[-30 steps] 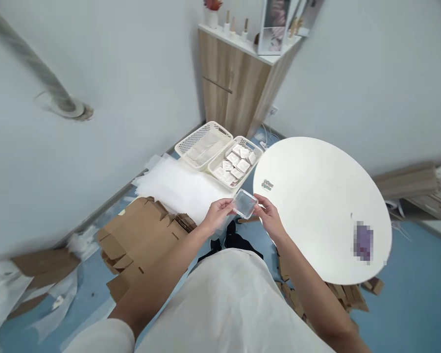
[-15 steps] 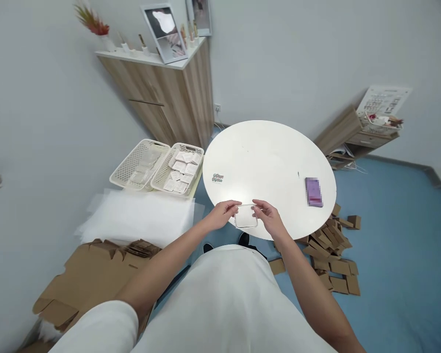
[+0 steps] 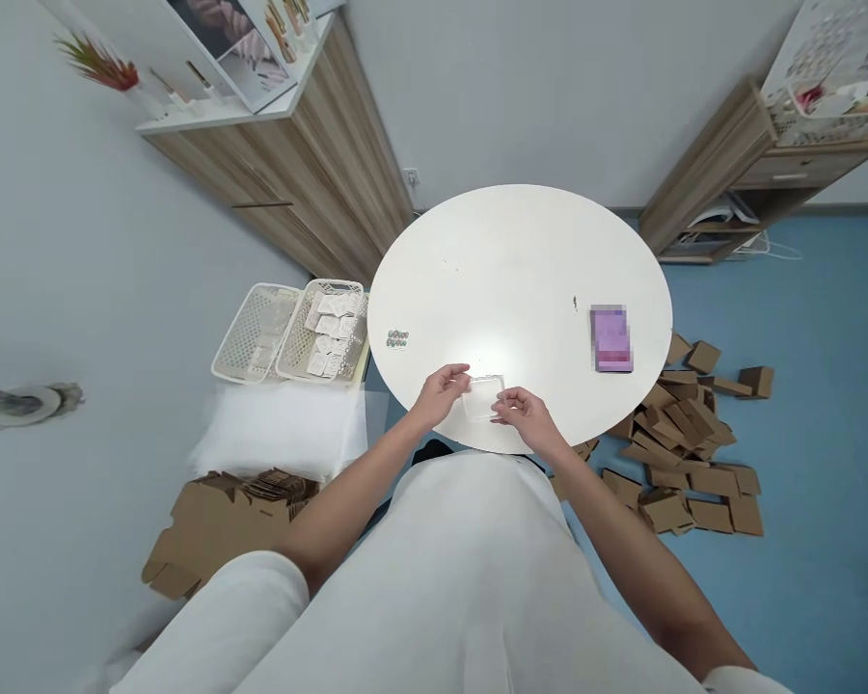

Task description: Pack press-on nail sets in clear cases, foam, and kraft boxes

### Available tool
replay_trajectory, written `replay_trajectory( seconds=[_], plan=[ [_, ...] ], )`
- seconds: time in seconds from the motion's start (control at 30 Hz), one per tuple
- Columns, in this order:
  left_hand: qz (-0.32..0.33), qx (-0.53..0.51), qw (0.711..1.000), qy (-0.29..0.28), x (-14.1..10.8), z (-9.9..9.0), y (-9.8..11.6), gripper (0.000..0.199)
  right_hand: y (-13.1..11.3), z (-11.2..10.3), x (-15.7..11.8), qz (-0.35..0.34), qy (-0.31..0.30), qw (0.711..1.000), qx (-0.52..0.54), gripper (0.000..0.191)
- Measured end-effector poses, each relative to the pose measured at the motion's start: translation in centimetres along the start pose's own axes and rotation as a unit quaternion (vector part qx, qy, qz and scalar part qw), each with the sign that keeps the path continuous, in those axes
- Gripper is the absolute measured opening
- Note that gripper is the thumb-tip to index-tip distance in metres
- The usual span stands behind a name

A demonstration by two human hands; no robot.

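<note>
Clear plastic box [image 3: 483, 397] sits between my hands at the near edge of the round white counter [image 3: 521, 260]. Left hand [image 3: 443, 393] grips its left side, right hand [image 3: 519, 413] pinches its right side. Purple card [image 3: 610, 338] lies well apart toward the right edge; small sticker [image 3: 397, 338] near the left edge.

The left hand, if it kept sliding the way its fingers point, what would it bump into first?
Probably the clear plastic box that the left hand already touches; beyond it waits the right hand. Depth is hard to judge.

Purple object [image 3: 611, 338] on the table is blurred out.
</note>
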State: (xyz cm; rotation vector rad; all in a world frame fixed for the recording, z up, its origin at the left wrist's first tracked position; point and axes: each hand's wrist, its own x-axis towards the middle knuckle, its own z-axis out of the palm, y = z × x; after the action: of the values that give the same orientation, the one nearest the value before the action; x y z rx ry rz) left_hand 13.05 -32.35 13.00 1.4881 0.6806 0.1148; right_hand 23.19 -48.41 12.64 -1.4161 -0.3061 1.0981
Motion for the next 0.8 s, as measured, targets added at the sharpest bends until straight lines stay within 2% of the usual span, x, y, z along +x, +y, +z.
replay_trajectory(
  seconds=[0.2,0.33,0.43,0.53,0.6,0.7,0.8],
  plan=[
    [-0.029,-0.019,0.999,-0.009,-0.6,1.1,-1.2,0.045,1.2,-1.9,0.1,0.026,0.008,1.0,0.015,0.034],
    [-0.022,-0.017,1.0,0.011,-0.1,1.5,-1.0,0.049,1.7,-2.2,-0.1,0.028,-0.001,0.999,-0.046,0.046],
    [-0.011,-0.013,1.0,-0.004,0.2,1.3,-0.7,0.049,1.5,-2.3,-0.5,-0.019,0.005,0.99,-0.138,0.067],
    [0.0,-0.003,1.0,-0.022,0.5,0.8,-0.4,0.047,1.1,-2.6,-0.6,-0.099,0.014,0.965,-0.243,0.079],
    [0.0,0.006,1.0,-0.028,0.6,0.6,-0.3,0.045,0.7,-2.9,-0.5,-0.142,-0.002,0.943,-0.3,0.077],
    [-0.009,0.017,0.998,-0.056,0.7,0.5,0.2,0.043,0.2,-3.4,-0.4,-0.189,-0.04,0.917,-0.349,0.063],
    [-0.01,0.02,0.996,-0.086,0.6,0.6,0.9,0.041,-0.3,-3.8,-0.3,-0.218,-0.048,0.907,-0.358,0.05]
  ],
)
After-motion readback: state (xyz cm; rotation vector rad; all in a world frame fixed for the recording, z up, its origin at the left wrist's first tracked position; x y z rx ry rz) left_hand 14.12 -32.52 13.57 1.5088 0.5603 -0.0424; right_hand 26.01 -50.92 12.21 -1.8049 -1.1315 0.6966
